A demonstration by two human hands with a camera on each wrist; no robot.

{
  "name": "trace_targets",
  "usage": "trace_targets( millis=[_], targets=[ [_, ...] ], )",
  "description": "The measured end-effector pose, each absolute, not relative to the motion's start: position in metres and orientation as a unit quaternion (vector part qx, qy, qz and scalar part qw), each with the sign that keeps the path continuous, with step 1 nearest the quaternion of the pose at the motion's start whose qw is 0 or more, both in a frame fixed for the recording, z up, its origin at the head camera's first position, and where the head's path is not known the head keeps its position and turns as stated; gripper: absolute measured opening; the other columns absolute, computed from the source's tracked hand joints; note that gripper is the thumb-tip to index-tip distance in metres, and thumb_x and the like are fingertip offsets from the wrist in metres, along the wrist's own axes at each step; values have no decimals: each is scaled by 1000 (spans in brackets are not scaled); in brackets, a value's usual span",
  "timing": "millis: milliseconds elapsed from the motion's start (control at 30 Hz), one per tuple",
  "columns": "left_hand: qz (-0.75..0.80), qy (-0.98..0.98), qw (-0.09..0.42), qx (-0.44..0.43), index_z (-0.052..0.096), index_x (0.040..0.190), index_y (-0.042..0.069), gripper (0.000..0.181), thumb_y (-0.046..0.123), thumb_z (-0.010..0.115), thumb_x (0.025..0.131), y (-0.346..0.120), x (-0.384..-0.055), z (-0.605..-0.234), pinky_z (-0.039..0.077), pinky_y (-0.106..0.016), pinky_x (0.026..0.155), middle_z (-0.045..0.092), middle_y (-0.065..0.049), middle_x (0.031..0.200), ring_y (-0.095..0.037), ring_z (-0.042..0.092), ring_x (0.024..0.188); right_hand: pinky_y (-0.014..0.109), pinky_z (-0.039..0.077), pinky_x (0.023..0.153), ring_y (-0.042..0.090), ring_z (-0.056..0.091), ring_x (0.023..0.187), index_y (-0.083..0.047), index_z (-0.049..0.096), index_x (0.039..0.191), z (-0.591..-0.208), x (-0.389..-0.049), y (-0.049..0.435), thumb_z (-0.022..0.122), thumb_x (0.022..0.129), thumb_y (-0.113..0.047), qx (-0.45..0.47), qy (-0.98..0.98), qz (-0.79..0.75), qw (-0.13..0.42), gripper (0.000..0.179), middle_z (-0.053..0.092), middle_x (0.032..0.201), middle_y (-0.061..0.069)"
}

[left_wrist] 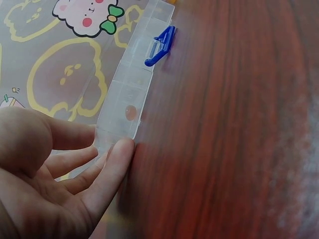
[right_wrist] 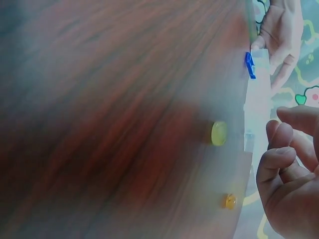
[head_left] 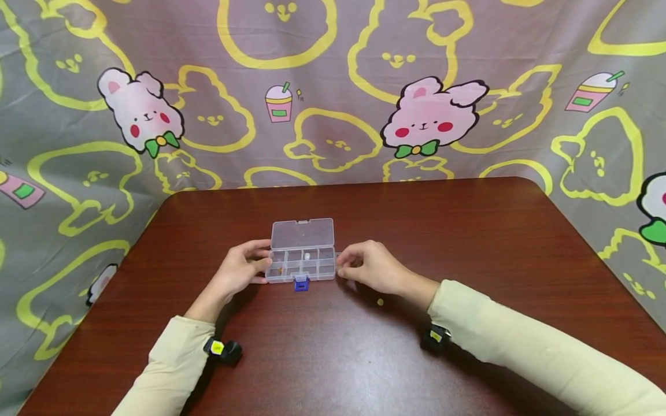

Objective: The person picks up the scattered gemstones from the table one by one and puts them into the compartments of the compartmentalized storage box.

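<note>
A clear plastic compartment box [head_left: 319, 270] lies on the table with its lid [head_left: 303, 234] raised and a blue latch [head_left: 301, 283] at the front. Small beads show inside, among them a white one [head_left: 307, 256] and a pinkish one [left_wrist: 130, 113]. My left hand [head_left: 240, 269] grips the box's left end, thumb in front and fingers behind. Close by the right end, my right hand [head_left: 376, 267] has bent fingers, and nothing shows between them; whether they touch the box is hidden. A yellow-green bead [right_wrist: 218, 133] and an orange bead [right_wrist: 230, 201] lie on the table near the right hand.
The brown wooden table [head_left: 447, 225] extends around the box. A grey patterned cloth [head_left: 333, 69] hangs behind it and along the sides. Each wrist wears a small black camera, seen on the left [head_left: 224, 350] and on the right [head_left: 436, 338].
</note>
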State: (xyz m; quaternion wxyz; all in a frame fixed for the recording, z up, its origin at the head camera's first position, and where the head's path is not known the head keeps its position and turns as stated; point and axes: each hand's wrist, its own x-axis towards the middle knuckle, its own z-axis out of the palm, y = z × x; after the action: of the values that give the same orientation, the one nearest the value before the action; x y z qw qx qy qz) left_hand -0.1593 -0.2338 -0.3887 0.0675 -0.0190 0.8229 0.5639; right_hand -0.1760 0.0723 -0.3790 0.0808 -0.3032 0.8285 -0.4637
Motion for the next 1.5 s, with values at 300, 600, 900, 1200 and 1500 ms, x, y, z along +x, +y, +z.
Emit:
trace_targets(
  millis=[300,600,900,1200,1500],
  targets=[
    [567,821,65,-17,50,142,-4,46,-4,60,97,-234,-159,-388,62,-35,64,58,-29,126,-23,64,84,23,52,60,19,65,58,-3,75,96,-380,-177,58,74,87,-3,-310,824,-466,87,9,70,76,-2],
    [570,819,65,-17,51,142,-4,46,-4,60,97,-235,-159,-389,62,-36,64,58,-30,127,-22,64,83,22,52,65,13,65,63,-4,75,95,-377,-179,44,75,87,-4,-326,822,-461,73,8,71,78,-3],
    [573,817,64,-11,49,142,-5,46,-4,60,97,-236,-159,-388,62,-35,64,57,-31,127,-22,64,85,20,50,61,11,62,65,-2,76,97,-373,-182,28,76,85,-4,-333,829,-444,66,12,71,79,-2],
    [576,815,61,-7,49,142,-6,47,-4,60,97,-234,-160,-389,62,-35,63,58,-30,126,-19,64,84,20,50,61,14,62,66,-3,76,98,-374,-185,15,76,86,-4,-336,830,-441,69,12,71,80,-2],
    [582,811,60,-7,49,141,-7,46,-5,60,97,-236,-160,-389,62,-35,62,58,-32,126,-20,64,82,19,49,56,6,57,61,-5,76,95,-374,-186,2,76,86,-5,-347,833,-427,55,9,70,77,-3]
  ],
)
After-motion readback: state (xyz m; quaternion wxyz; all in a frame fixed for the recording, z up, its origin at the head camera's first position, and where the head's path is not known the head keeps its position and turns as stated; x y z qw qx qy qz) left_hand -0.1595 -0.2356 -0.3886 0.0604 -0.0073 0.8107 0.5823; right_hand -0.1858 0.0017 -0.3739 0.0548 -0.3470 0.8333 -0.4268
